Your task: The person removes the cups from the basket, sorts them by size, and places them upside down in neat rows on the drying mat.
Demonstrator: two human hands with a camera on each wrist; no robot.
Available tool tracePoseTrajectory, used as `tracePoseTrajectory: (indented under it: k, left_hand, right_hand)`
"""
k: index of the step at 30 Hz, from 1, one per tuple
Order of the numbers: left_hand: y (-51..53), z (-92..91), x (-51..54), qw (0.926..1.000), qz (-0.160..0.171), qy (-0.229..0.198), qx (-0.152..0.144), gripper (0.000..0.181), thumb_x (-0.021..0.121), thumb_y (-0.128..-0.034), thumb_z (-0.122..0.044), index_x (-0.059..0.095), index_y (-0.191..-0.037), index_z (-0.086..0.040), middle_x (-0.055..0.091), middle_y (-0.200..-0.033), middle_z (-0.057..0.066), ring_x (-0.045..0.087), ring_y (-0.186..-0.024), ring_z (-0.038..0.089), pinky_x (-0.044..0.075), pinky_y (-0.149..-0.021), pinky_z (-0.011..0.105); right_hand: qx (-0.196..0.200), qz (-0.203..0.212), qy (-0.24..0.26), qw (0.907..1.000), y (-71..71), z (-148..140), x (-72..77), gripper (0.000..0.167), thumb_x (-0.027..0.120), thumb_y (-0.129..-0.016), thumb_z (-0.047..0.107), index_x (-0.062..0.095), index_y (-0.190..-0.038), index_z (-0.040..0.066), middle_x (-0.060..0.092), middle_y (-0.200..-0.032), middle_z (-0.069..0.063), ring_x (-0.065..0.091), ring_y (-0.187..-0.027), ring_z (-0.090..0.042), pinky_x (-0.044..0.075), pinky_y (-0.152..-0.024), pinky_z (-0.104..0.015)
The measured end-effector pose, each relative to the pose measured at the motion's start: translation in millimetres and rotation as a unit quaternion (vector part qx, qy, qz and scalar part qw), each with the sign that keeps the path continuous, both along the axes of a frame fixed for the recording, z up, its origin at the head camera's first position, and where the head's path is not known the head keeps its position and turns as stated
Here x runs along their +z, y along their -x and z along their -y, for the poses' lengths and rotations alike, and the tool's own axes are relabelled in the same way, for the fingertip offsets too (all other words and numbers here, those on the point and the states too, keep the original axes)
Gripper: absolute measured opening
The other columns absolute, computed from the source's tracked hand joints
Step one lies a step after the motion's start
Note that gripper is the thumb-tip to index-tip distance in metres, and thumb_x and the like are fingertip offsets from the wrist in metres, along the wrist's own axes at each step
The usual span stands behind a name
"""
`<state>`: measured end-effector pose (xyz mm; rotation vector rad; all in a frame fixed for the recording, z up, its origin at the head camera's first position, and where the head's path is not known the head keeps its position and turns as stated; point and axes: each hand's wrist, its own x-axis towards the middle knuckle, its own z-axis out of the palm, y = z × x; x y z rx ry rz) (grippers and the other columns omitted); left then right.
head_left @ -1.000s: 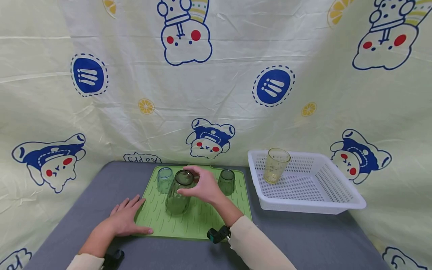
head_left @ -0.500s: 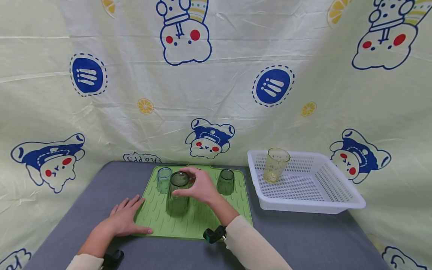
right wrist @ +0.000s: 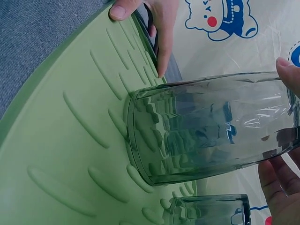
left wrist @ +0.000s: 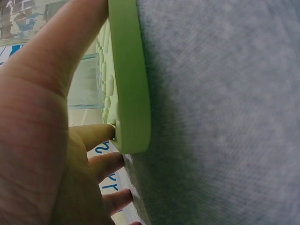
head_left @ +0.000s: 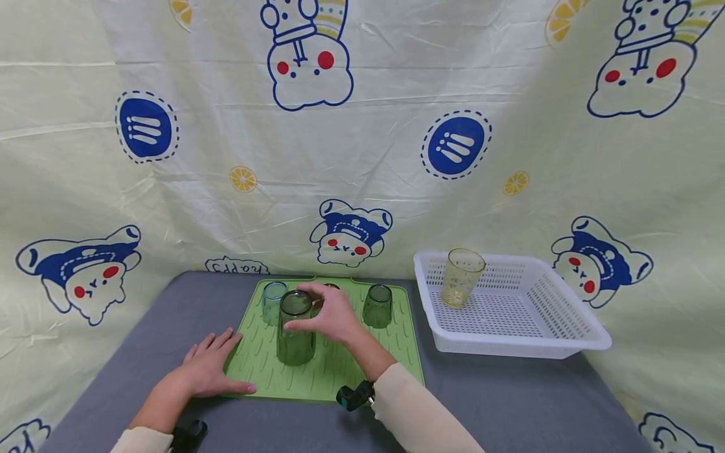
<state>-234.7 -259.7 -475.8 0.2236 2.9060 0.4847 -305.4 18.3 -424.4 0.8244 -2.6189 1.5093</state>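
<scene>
On the green mat (head_left: 340, 377) stands a tall green-tinted glass (head_left: 296, 343), its wider rim down in the right wrist view. My right hand (head_left: 331, 314) grips its upper end between thumb and fingers. A small bluish glass (head_left: 272, 305) is behind it to the left, a dark green glass (head_left: 377, 307) to the right; another is mostly hidden behind my right hand. My left hand (head_left: 209, 371) rests spread at the mat's left edge, fingers extended, thumb at the front-left corner; in the left wrist view, its fingers (left wrist: 107, 165) touch the mat's side (left wrist: 131, 84).
A white perforated basket (head_left: 521, 345) stands right of the mat and holds a yellowish glass (head_left: 461, 280) near its left end. Grey cloth (head_left: 510, 402) covers the table, and a printed curtain (head_left: 385, 163) hangs behind it.
My right hand and the tall glass have moved left and slightly toward the front, and the glass has gone from tilted to upright. My left hand has stayed at the mat's edge.
</scene>
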Motion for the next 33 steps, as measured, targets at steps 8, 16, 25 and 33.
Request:
tracePoseTrajectory:
  k: [8, 16, 25, 33]
  left_hand:
    - [0.2, 0.4, -1.2, 1.0, -0.001, 0.002, 0.001, 0.121, 0.08, -0.0684, -0.074, 0.039, -0.156, -0.002, 0.03, -0.163, 0.03, 0.022, -0.146, 0.063, 0.019, -0.113, 0.08]
    - [-0.6, 0.0, 0.1, 1.0, -0.001, 0.0, 0.004, 0.122, 0.081, -0.0677, -0.074, 0.038, -0.156, -0.001, 0.03, -0.163, 0.03, 0.021, -0.146, 0.063, 0.018, -0.114, 0.079]
    - [1.7, 0.2, -0.7, 1.0, -0.007, 0.004, 0.0, 0.123, 0.081, -0.0672, -0.074, 0.038, -0.156, -0.002, 0.03, -0.163, 0.03, 0.022, -0.146, 0.063, 0.019, -0.113, 0.079]
    - [0.3, -0.1, -0.5, 1.0, -0.008, 0.003, -0.002, 0.123, 0.081, -0.0674, -0.074, 0.037, -0.156, -0.001, 0.029, -0.163, 0.031, 0.021, -0.145, 0.064, 0.019, -0.112, 0.08]
  right_hand:
    - [-0.009, -0.005, -0.002, 0.9999, -2.6, 3.7, -2.4, 0.071, 0.094, -0.072, 0.038, 0.067, -0.135, 0.021, 0.072, -0.116, 0.003, 0.065, -0.094, -0.013, 0.055, -0.072, -0.023]
    - [-0.003, 0.018, 0.049, 0.9986, -6.6, 8.4, -11.1, 0.066, 0.093, -0.076, 0.03, 0.065, -0.135, 0.02, 0.072, -0.119, 0.001, 0.07, -0.101, -0.011, 0.057, -0.084, -0.023]
    - [-0.023, 0.02, 0.076, 0.9967, -12.1, 11.4, -22.1, 0.063, 0.09, -0.08, 0.034, 0.063, -0.137, 0.028, 0.072, -0.119, 0.004, 0.069, -0.105, -0.013, 0.056, -0.088, -0.029]
    - [-0.036, 0.028, 0.077, 0.996, -14.1, 12.5, -29.1, 0.066, 0.088, -0.081, 0.037, 0.06, -0.14, 0.032, 0.07, -0.124, 0.003, 0.068, -0.117, -0.02, 0.056, -0.097, -0.037]
